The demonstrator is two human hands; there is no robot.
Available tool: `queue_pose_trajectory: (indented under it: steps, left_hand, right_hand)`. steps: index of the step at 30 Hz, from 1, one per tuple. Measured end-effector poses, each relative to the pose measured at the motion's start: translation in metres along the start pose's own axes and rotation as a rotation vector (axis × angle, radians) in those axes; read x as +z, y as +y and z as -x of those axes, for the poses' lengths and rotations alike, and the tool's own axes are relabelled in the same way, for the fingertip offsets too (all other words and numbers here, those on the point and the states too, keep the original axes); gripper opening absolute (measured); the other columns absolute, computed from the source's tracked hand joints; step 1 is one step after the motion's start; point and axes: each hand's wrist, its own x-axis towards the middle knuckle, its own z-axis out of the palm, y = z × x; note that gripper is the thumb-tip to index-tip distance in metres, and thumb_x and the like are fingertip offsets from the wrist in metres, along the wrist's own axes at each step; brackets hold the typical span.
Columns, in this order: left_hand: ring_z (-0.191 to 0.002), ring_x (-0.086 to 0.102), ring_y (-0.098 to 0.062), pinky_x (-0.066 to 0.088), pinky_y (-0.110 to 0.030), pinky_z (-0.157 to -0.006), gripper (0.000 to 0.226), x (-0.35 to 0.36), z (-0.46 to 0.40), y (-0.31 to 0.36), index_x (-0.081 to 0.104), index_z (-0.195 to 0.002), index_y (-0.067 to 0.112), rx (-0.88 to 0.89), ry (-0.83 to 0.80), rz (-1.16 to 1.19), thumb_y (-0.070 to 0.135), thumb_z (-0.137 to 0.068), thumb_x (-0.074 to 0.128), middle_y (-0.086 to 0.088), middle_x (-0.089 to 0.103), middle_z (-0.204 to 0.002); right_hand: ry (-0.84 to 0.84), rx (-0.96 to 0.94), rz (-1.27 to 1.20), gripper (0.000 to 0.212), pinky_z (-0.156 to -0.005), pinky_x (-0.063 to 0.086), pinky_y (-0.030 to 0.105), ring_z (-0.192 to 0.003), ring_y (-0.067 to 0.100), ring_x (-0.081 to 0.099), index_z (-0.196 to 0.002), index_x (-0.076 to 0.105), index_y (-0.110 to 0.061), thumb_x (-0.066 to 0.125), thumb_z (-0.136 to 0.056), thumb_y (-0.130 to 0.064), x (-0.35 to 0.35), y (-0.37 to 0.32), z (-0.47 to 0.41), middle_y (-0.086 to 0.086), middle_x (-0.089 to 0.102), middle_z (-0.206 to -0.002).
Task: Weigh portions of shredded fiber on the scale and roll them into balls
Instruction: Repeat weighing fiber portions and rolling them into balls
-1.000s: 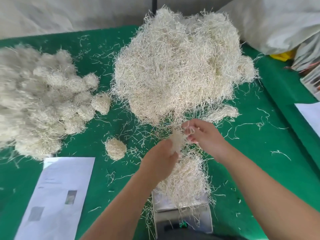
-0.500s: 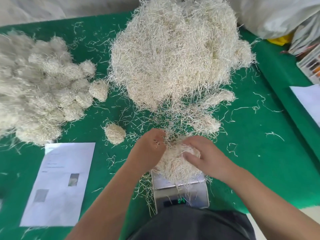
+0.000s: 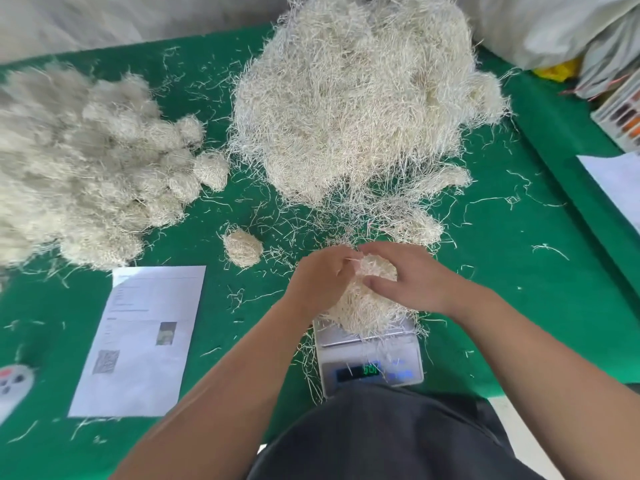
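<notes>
Left hand (image 3: 320,277) fingers curled into the left flank of the fiber portion (image 3: 367,299), pinching strands near its top. Right hand (image 3: 412,277) cupped over the top-right, fingers (image 3: 375,281) bent across the clump and gripping it. Portion sat directly between and under both hands, on the far end of the scale (image 3: 369,355) platform, overhanging the edges; roughly round, no clear long axis, maybe a little taller near-to-far. Both hands equally close and in contact, left from the left side, right from above and right. Scale display lit near the person's body, digits too blurred to read. Judgement: gathering and compacting the weighed portion, lift-off for rolling likely next.

Outward: loose single ball (image 3: 242,247) just left of the hands; rolled ball pile (image 3: 86,168) far left; big loose fiber heap (image 3: 363,105) beyond the scale, far centre; printed sheet (image 3: 142,337) near left on the green table cloth (image 3: 519,306).

Versus the earlier frames: hands had been raised, pulling a tuft over a spread, flatter portion; then came down onto it; by this moment they had closed tighter and the clump looked rounder and more bunched.
</notes>
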Motion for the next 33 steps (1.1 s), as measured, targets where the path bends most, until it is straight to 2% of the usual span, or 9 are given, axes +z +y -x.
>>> queue_pose_trajectory:
  steps: [3, 5, 7, 9, 14, 18, 26, 29, 33]
  left_hand:
    - [-0.099, 0.066, -0.010, 0.055, -0.041, -0.095, 0.039, 0.001, 0.007, -0.010, 0.061, -0.129, 0.029, -0.034, 0.044, -0.043, 0.053, -0.103, 0.045, 0.010, 0.070, -0.115]
    - [-0.122, 0.059, -0.018, 0.045, -0.047, -0.109, 0.055, 0.001, 0.011, -0.014, 0.050, -0.142, 0.028, -0.062, 0.093, -0.059, 0.064, -0.102, 0.040, 0.006, 0.063, -0.135]
    - [-0.144, 0.038, -0.024, 0.031, -0.051, -0.119, 0.066, -0.003, 0.014, -0.012, 0.038, -0.154, 0.030, -0.047, 0.124, -0.048, 0.069, -0.102, 0.033, 0.004, 0.047, -0.156]
    - [-0.151, 0.028, -0.023, 0.024, -0.052, -0.124, 0.066, -0.007, 0.016, -0.008, 0.033, -0.158, 0.030, 0.017, 0.140, -0.029, 0.068, -0.103, 0.029, 0.004, 0.037, -0.163]
    - [-0.152, 0.028, -0.021, 0.019, -0.044, -0.123, 0.049, -0.013, 0.021, 0.002, 0.041, -0.155, 0.032, 0.135, 0.181, -0.057, 0.048, -0.109, 0.040, 0.001, 0.035, -0.165]
    - [-0.152, 0.029, -0.023, 0.022, -0.044, -0.123, 0.047, -0.010, 0.024, 0.006, 0.046, -0.151, 0.026, 0.172, 0.189, -0.108, 0.046, -0.109, 0.041, 0.000, 0.037, -0.164]
    - [-0.148, 0.032, -0.020, 0.026, -0.043, -0.123, 0.043, -0.004, 0.027, 0.007, 0.048, -0.148, 0.022, 0.218, 0.328, -0.067, 0.039, -0.108, 0.048, 0.000, 0.041, -0.158]
    - [-0.147, 0.030, -0.016, 0.027, -0.045, -0.123, 0.050, -0.001, 0.030, 0.005, 0.039, -0.153, 0.022, 0.154, 0.332, -0.007, 0.041, -0.107, 0.049, 0.002, 0.041, -0.158]
    - [-0.149, 0.027, -0.019, 0.024, -0.049, -0.124, 0.050, -0.001, 0.033, -0.001, 0.040, -0.153, 0.024, 0.127, 0.318, -0.024, 0.044, -0.108, 0.046, 0.000, 0.037, -0.161]
  right_hand:
    - [0.029, -0.021, 0.025, 0.062, -0.121, 0.031, 0.050, -0.142, 0.021, 0.047, -0.154, 0.045, -0.026, 0.058, -0.099, -0.053, 0.000, -0.004, 0.004, -0.002, 0.051, -0.156]
    - [0.072, -0.035, 0.093, 0.067, -0.120, 0.029, 0.050, -0.144, 0.022, 0.045, -0.154, 0.045, -0.025, 0.053, -0.096, -0.058, 0.000, -0.010, 0.006, -0.001, 0.048, -0.158]
    - [0.087, -0.076, 0.222, 0.075, -0.124, 0.021, 0.052, -0.153, 0.020, 0.031, -0.158, 0.037, -0.027, 0.047, -0.093, -0.062, 0.001, -0.017, 0.007, 0.000, 0.037, -0.165]
    - [0.117, -0.116, 0.277, 0.076, -0.126, 0.012, 0.052, -0.157, 0.018, 0.019, -0.161, 0.030, -0.028, 0.050, -0.095, -0.060, 0.002, -0.024, 0.005, 0.000, 0.029, -0.169]
    - [0.180, -0.084, 0.156, 0.082, -0.123, 0.014, 0.053, -0.159, 0.022, 0.014, -0.163, 0.024, -0.025, 0.065, -0.096, -0.045, -0.006, -0.038, 0.004, 0.004, 0.018, -0.172]
    - [0.191, -0.054, 0.141, 0.082, -0.124, 0.016, 0.056, -0.160, 0.023, 0.011, -0.164, 0.023, -0.023, 0.066, -0.096, -0.041, -0.011, -0.036, 0.013, 0.005, 0.015, -0.173]
    - [0.212, -0.017, 0.090, 0.085, -0.124, 0.014, 0.060, -0.160, 0.023, 0.010, -0.164, 0.023, -0.029, 0.055, -0.089, -0.057, -0.012, -0.027, 0.020, 0.005, 0.013, -0.173]
    - [0.186, 0.000, 0.108, 0.086, -0.124, 0.014, 0.061, -0.160, 0.023, 0.008, -0.164, 0.021, -0.030, 0.061, -0.093, -0.056, -0.008, -0.021, 0.019, 0.004, 0.011, -0.174]
    - [0.206, 0.008, 0.105, 0.085, -0.125, 0.013, 0.059, -0.160, 0.022, 0.008, -0.163, 0.022, -0.031, 0.064, -0.094, -0.056, -0.003, -0.015, 0.020, 0.002, 0.010, -0.174]
